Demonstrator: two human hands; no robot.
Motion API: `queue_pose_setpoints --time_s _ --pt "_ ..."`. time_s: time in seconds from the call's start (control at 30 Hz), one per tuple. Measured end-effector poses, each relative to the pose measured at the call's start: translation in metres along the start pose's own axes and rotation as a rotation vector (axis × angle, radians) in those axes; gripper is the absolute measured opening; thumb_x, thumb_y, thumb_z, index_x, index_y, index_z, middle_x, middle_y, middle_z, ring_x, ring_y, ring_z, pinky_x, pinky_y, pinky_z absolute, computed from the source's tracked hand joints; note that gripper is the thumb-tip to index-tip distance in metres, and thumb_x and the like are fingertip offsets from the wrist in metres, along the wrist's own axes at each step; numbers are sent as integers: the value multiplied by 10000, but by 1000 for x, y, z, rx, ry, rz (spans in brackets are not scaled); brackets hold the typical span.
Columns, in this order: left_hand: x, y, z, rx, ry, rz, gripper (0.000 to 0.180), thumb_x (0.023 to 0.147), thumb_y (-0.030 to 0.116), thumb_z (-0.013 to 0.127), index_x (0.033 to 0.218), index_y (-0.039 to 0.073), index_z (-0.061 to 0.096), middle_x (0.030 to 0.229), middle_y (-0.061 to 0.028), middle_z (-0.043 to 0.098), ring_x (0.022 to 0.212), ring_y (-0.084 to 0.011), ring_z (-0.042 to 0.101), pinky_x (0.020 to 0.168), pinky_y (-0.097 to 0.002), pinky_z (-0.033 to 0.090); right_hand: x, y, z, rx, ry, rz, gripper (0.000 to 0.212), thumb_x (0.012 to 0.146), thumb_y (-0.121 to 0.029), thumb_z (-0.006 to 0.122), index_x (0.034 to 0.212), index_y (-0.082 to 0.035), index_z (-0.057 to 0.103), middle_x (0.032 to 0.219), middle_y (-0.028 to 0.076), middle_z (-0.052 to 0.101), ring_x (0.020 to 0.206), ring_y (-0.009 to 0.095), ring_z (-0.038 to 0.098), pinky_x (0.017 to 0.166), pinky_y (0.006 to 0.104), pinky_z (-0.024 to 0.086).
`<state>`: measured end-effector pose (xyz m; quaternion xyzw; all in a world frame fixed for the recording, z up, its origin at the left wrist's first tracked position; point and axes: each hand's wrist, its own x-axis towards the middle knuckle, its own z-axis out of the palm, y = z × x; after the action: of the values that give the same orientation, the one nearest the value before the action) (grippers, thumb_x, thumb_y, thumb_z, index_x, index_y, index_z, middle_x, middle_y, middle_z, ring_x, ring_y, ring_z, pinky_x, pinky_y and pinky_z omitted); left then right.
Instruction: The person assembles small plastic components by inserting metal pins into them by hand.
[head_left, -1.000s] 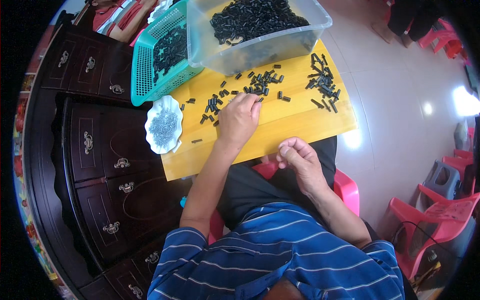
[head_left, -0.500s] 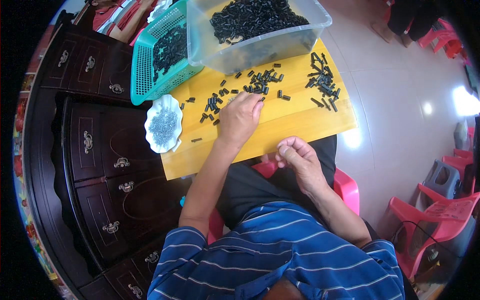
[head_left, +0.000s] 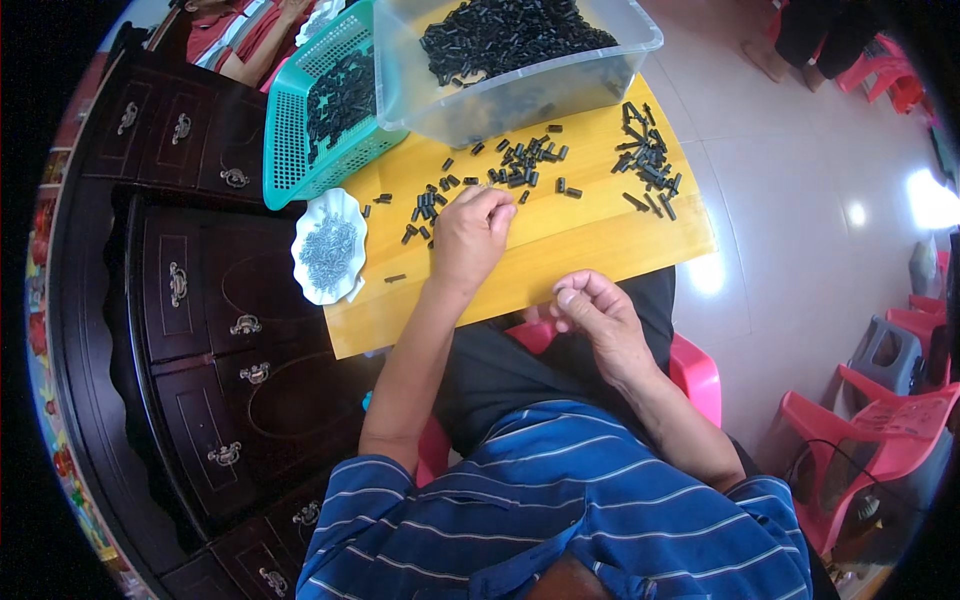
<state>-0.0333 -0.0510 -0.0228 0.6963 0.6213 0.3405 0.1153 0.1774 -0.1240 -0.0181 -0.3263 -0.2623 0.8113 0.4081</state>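
Over the yellow tabletop point(head_left: 560, 240), my left hand point(head_left: 472, 232) is curled with its fingers together, close to a loose group of short black cylindrical pieces point(head_left: 525, 165). Whatever those fingers hold, if anything, is hidden. One black piece point(head_left: 524, 197) lies alone just right of the fingertips. At the table's near edge my right hand point(head_left: 600, 318) has thumb and fingers pinched together, and I cannot make out anything in them. Left of my left hand, a white scalloped dish point(head_left: 302, 262) holds many small silvery metal parts point(head_left: 328, 250).
A teal mesh basket point(head_left: 283, 150) and a translucent tub point(head_left: 480, 118) filled with black pieces stand at the back. Longer black parts point(head_left: 648, 155) are heaped on the right. A dark wooden cabinet point(head_left: 180, 330) borders the left; pink chairs point(head_left: 850, 440) stand at right. Another person's arm point(head_left: 262, 45) shows at far left.
My left hand has drawn slightly left and away from the lone black piece, which now shows fully. The right hand stays pinched in nearly the same place.
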Motion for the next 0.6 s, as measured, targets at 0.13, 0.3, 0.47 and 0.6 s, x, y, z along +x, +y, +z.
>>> queue_pose_setpoints --time_s 0.13,0.3,0.47,0.6 --pt "0 5 -2 87 2 35 81 832 46 683 909 24 674 817 -123 661 697 -264 651 635 -358 515 0 1 0 -10 -10 -9 145 977 -165 613 1040 -34 620 866 16 639 743 67 565 709 204 468" --pt "-8 9 -9 169 -13 60 64 850 53 640 914 52 631 817 -145 641 741 -337 637 668 -413 516 -1 5 1 -12 -11 -26 138 982 -150 602 1049 -30 620 874 14 639 753 63 564 710 203 470" --pt "-25 29 -27 -599 -241 -393 88 961 93 576 941 16 612 828 -23 623 687 -55 563 629 -214 463 0 9 -3 -44 -34 -43 171 983 -121 590 1114 -16 618 931 26 657 801 68 585 742 205 484" --pt "-37 53 -41 -819 -414 -404 83 969 94 579 992 19 605 848 -1 618 696 -45 549 651 -190 462 -1 3 -1 -70 -30 -36 184 979 -116 592 1131 -15 617 947 28 661 820 70 595 754 210 489"
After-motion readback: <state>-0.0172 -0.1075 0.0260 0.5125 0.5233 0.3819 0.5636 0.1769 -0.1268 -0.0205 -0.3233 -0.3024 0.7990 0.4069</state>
